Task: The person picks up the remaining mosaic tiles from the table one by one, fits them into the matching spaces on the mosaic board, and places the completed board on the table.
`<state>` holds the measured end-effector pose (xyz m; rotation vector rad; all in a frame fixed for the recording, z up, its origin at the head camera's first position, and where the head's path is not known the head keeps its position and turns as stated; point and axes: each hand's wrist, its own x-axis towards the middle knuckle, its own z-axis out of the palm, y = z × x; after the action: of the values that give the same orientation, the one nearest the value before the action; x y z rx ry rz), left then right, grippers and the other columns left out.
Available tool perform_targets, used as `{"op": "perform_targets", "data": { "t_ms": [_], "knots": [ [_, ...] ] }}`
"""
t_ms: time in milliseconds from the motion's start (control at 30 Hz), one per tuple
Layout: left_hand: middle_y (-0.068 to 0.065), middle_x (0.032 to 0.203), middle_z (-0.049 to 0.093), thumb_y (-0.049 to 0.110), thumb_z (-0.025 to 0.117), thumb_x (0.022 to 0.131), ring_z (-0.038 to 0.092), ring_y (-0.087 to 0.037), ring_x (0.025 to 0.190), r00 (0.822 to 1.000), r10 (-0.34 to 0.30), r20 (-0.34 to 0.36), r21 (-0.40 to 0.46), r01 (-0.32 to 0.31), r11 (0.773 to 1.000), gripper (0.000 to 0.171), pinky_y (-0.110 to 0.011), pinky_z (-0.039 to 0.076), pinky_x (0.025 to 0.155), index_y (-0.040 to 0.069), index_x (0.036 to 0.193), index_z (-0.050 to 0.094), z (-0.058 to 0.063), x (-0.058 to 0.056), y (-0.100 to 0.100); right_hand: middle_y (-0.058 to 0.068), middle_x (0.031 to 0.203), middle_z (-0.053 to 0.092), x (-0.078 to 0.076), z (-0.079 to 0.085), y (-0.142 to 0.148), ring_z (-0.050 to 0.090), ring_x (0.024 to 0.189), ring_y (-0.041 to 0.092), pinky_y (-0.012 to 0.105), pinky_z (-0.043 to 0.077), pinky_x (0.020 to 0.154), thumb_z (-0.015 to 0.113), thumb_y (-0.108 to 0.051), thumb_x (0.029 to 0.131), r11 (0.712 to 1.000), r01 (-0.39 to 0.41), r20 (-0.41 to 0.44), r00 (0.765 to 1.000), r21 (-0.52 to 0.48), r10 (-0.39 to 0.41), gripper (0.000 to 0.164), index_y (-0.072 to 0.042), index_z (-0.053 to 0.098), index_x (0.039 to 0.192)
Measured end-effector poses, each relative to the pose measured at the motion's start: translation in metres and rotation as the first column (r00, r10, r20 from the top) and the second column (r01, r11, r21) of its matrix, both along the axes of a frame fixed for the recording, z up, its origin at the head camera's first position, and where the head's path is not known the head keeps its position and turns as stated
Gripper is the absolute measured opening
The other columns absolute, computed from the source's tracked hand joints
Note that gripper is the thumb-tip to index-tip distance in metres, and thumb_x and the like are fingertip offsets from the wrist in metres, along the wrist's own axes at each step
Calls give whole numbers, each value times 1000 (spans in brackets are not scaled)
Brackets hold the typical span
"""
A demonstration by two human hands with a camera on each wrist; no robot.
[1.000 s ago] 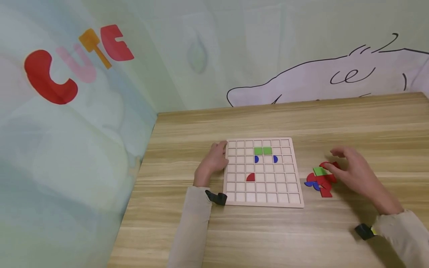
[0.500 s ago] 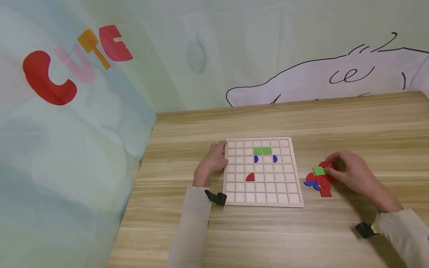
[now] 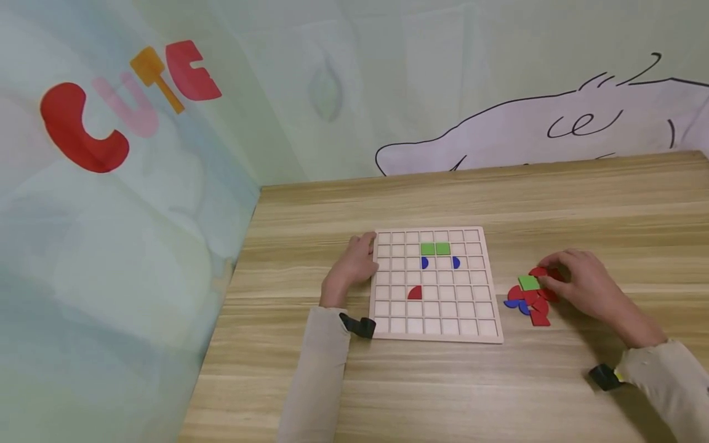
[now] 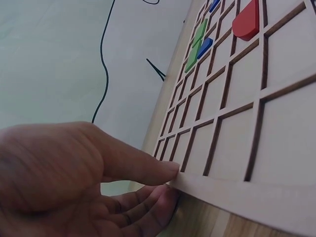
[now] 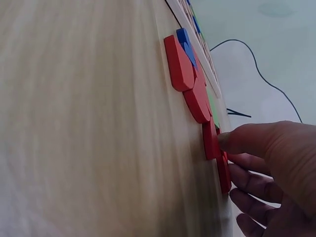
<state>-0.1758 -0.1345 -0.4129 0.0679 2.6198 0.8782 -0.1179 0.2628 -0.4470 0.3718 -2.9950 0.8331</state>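
Flat on the bench (image 3: 310,215), a gridded board (image 3: 447,278) with two green squares (image 3: 434,249), two blue half-rounds (image 3: 424,263) and one red quarter-round (image 3: 415,293) in its cells. At its left edge, left hand (image 3: 351,267) pinching lightly, thumb on top of the rim, fingers bent against the side. Just right of the board, a loose pile (image 3: 530,296) of red, blue and green pieces, some overlapping. At the pile's right side, right hand (image 3: 584,283) half open, thumb tip against a red piece (image 5: 211,140); impossible to tell whether actually gripped. Probably light, stiff and hard, to judge from the crisp edges; thin and smooth enough to slip flat-on, but hardly fragile. Best pinched by opposite edges, clear of overlapping neighbours. Take the board by the rim and keep level, to avoid spilling pieces. On the left backdrop (image 3: 138,277), "CUTE" in big coloured letters (image 3: 61,117); on board and pieces, no brand or label to be made out.
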Motion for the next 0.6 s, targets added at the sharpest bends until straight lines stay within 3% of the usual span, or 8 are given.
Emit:
{"op": "perform_targets", "data": {
  "t_ms": [333, 600],
  "knots": [
    [-18, 141, 35, -3, 50, 85, 44, -27, 124, 1000, -1, 21, 14, 1, 1000, 72, -36, 39, 91, 10, 151, 25, 0, -1, -1, 23, 101, 64, -2, 1, 1, 49, 96, 39, 56, 35, 85, 75, -10, 78, 1000, -15, 13, 1000, 19, 15, 28, 3, 66, 101],
    [-18, 141, 35, -2, 50, 86, 44, -26, 124, 1000, 0, 25, 1, 0, 1000, 72, -36, 39, 91, 11, 152, 24, 1, 0, 0, 17, 94, 66, -5, 5, 3, 53, 88, 31, 48, 42, 77, 75, -9, 77, 1000, -31, 5, 1000, 3, 31, 26, 2, 67, 99]
  ]
}}
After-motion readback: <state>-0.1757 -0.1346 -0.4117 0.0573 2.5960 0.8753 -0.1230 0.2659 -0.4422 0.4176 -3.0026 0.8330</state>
